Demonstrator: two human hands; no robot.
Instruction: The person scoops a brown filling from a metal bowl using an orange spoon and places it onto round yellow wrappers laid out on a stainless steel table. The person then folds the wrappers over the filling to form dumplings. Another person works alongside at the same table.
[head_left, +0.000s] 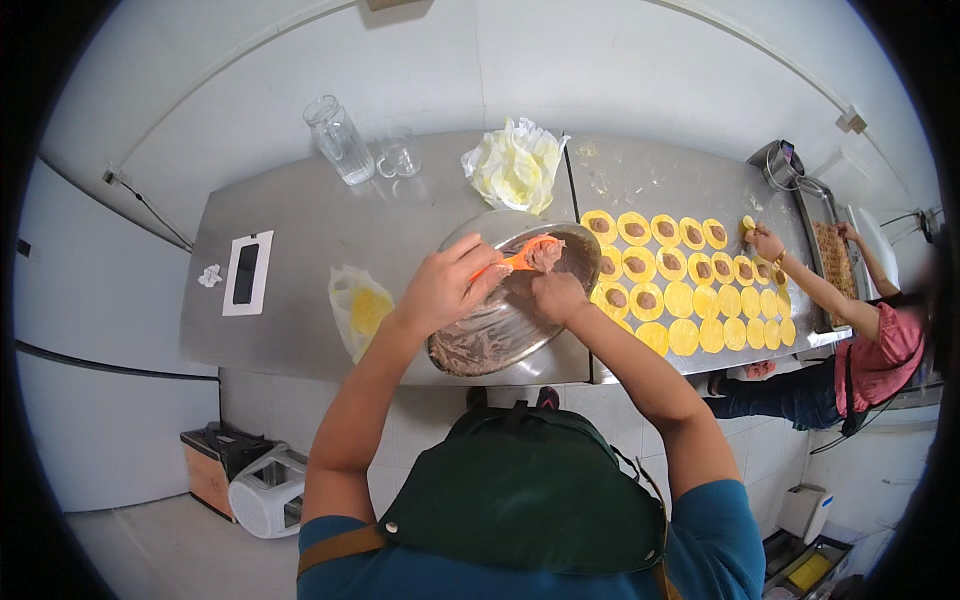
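My left hand (452, 283) grips the handle of an orange spoon (519, 262), whose bowl carries a lump of pinkish-brown filling (546, 256). The spoon is over a large tilted metal bowl (491, 358), smeared inside with the same filling. My right hand (559, 297) is curled just below the spoon, over the bowl; whether its fingers hold anything is hidden. To the right lie rows of round yellow dough wrappers (679, 298). The upper rows and part of the third bear dabs of filling; the others are bare.
A co-worker's hand (765, 244) holds a small yellow piece beyond the wrappers, near a filled tray (834, 262). Crumpled wrap (517, 165), a glass pitcher (341, 142) and a glass mug (400, 156) stand behind. Left are stained plastic wrap (360, 311) and a phone (246, 274).
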